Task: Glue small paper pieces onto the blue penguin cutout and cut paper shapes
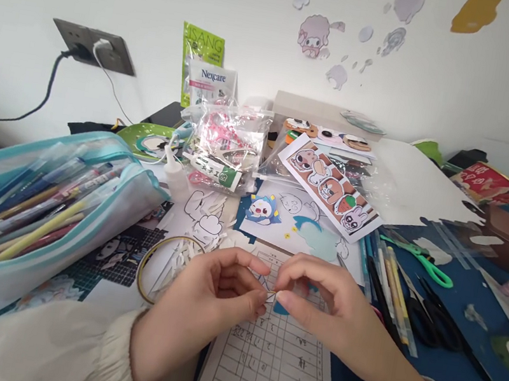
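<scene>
My left hand (218, 294) and my right hand (331, 302) meet above a printed form. Thumb and fingers of both are pinched on a small paper cut-out (270, 296), pale with a yellowish edge. Its full shape is hidden behind my fingers. A bit of blue (281, 309) shows just below my right thumb; whether it belongs to the same piece I cannot tell. Under my hands lies the form (275, 367), a sheet with a grid and handwriting. Just left of my left hand, a roll of tape (143, 273) lies among white paper scraps (184, 253).
A mesh pencil case (39, 208) full of pens lies left. Green-handled scissors (430, 267) and black scissors (427, 321) lie right, near several pens (393, 290). Behind are a sticker strip (332, 187), a white squeeze bottle (174, 174), a glue tube (216, 171) and a plastic bag (229, 132).
</scene>
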The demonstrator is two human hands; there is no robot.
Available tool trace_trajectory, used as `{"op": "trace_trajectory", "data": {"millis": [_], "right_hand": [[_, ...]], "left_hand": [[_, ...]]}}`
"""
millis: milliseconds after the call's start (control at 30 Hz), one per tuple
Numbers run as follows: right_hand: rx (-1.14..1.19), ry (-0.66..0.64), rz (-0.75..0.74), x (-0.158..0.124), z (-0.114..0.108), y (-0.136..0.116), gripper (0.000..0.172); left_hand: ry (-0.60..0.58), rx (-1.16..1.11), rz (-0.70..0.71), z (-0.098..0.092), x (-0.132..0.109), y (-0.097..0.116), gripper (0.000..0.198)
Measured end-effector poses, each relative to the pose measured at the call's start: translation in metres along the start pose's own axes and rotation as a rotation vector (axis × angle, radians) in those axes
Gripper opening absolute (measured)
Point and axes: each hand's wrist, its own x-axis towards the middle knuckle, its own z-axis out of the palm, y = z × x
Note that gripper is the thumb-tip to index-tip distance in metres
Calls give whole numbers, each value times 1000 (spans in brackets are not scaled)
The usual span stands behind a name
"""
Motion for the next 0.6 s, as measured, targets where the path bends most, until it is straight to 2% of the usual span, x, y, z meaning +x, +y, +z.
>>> {"op": "trace_trajectory", "data": {"millis": [133, 300, 433, 500, 600], "right_hand": [[-35, 9, -34, 1, 2, 0, 12], [-47, 29, 41, 0, -6, 3, 18], [-103, 60, 135, 0, -17, 8, 19], [-130, 39, 140, 1, -20, 10, 18], [-167, -4, 123, 3, -22, 11, 18]], "left_hand": [[-7, 73, 33, 2, -1, -2, 25], [2, 291, 161, 0, -3, -4, 19], [33, 541, 357, -8, -6, -4, 4], [-31, 710, 506, -12, -8, -3, 9], [-197, 1119, 814, -18, -9, -2, 25]]}}
